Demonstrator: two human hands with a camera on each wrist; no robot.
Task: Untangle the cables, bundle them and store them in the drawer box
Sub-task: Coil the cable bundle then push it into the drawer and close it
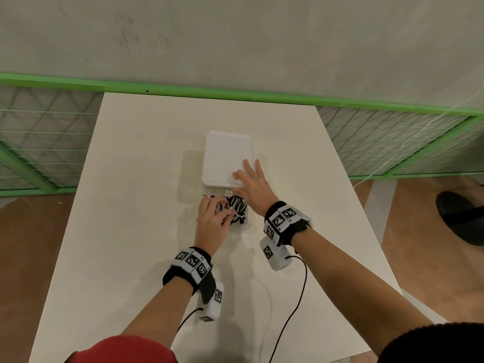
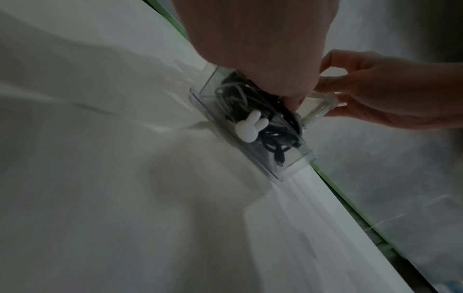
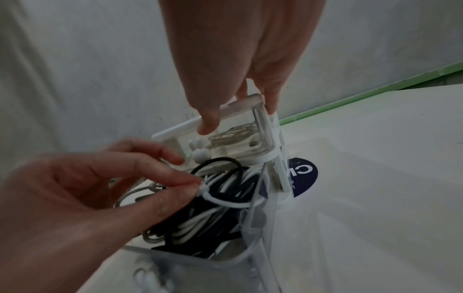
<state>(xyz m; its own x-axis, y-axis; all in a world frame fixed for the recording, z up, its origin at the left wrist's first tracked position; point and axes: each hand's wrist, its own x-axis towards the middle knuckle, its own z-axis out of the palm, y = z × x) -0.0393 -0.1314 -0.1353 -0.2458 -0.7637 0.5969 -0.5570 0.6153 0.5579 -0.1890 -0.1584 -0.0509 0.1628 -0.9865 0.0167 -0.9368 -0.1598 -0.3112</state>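
The drawer box has a white top and stands mid-table. Its clear drawer is pulled out toward me. Black and white cables lie coiled in the drawer. My left hand reaches into it and pinches a white cable loop between thumb and forefinger. My right hand lies on the box top with straight fingers, thumb against the front rim. A white rabbit-shaped clip sits among the cables behind the clear drawer wall.
The white table ends at a green-framed mesh fence at the back. A dark round sticker lies on the table beside the box. Wrist-camera leads trail over the near edge. A black shoe is on the floor at right.
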